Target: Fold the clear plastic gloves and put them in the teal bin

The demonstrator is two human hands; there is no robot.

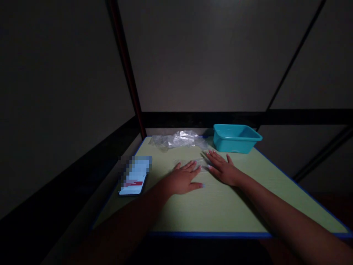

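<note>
A small clear plastic sheet point(202, 162) lies flat near the middle of the pale green table point(187, 217), beneath and between the two hands. The left hand point(182, 179) is palm down and flattened, its fingers spread and thumb held wide; its fingers rest over the left part of the sheet and hide some of it. The right hand point(224, 171) is likewise flat and wide, fingers pointing forward and inward, with the fingertips at the sheet's right end — whether all of them touch it is too dim to tell. Neither hand grasps anything. Beyond the sheet, near the far edge of the table, lies a larger heap of crumpled clear plastic point(180, 140), glossy along its folds. To its right stands an upright turquoise basin point(234, 145), just past the right hand's fingers and near the far right corner. A phone point(134, 181) with a lit screen — partly blurred into blocks — lies near the left edge, beside the left forearm. A blue border point(209, 234) runs along the table's near side.
</note>
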